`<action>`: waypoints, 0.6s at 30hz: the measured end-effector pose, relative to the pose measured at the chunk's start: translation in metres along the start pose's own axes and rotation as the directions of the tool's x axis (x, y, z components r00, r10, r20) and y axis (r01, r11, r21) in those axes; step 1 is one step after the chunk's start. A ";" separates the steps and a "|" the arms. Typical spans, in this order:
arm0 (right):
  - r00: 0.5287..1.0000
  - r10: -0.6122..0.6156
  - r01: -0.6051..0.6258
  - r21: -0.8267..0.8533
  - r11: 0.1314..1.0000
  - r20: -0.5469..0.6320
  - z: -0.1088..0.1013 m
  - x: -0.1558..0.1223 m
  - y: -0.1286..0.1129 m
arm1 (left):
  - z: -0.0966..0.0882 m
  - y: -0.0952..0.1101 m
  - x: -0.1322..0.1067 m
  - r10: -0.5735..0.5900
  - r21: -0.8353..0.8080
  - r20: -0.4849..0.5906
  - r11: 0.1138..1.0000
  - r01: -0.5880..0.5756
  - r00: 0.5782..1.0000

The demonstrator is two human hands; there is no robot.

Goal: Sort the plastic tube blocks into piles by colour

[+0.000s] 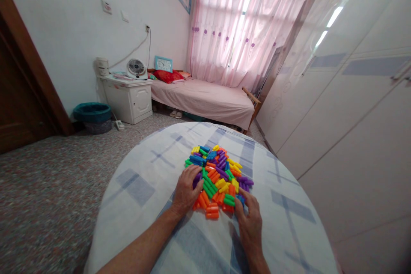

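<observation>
A heap of small plastic toy pieces [210, 187], shaped like joined tubes in orange, green, yellow, blue and purple, lies on a round table [128, 222]. My left hand [187, 189] is at the heap's left edge, its thumb and fingers curled about a purple piece [197, 180] that they partly cover. At the right edge is my right hand [250, 216], thumb and forefinger apart. Its thumb is beside a green piece [229, 200], and blue pieces [240, 199] show between thumb and forefinger. Orange pieces [212, 211] lie at the near side, between the hands.
A blue-and-white checked cloth covers the table. Beyond it stand a bed [205, 94], a white cabinet [128, 100] with a fan [136, 67], and a teal bin [93, 113]. White wardrobes [337, 107] line the right side.
</observation>
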State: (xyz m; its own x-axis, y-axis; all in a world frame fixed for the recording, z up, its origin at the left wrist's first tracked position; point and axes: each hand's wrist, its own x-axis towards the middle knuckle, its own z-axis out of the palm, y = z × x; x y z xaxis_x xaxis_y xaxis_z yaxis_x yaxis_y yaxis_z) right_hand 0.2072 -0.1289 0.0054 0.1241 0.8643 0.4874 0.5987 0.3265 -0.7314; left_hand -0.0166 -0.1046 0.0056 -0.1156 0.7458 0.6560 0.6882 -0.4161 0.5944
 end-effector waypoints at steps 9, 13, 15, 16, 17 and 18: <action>0.970 0.228 -0.232 -0.046 0.972 -0.086 -0.014 0.008 0.021 | 0.002 0.000 -0.003 0.023 0.111 0.114 0.993 -0.036 0.993; 0.963 0.260 -0.264 -0.046 0.964 -0.068 -0.011 0.008 0.026 | 0.005 0.003 -0.008 0.024 0.193 0.178 0.979 -0.059 0.984; 0.967 0.245 -0.249 -0.055 0.967 -0.063 -0.010 0.007 0.025 | 0.006 0.004 -0.009 0.010 0.200 0.178 0.979 -0.047 0.984; 0.970 0.234 -0.237 -0.062 0.969 -0.064 -0.009 0.007 0.025 | 0.006 0.004 -0.008 0.000 0.193 0.173 0.981 -0.034 0.985; 0.974 0.218 -0.222 -0.069 0.973 -0.063 -0.009 0.007 0.024 | 0.006 0.004 -0.008 -0.012 0.181 0.167 0.983 -0.018 0.986; 0.978 0.199 -0.204 -0.076 0.976 -0.064 -0.008 0.006 0.022 | 0.006 0.004 -0.007 -0.022 0.164 0.161 0.986 -0.005 0.987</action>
State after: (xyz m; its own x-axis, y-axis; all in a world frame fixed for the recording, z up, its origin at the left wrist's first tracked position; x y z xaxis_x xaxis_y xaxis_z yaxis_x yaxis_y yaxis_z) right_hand 0.2280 -0.1195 -0.0041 0.2913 0.8858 0.3611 0.6194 0.1130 -0.7769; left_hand -0.0090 -0.1080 0.0004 -0.0139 0.8290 0.5590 0.7969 -0.3285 0.5070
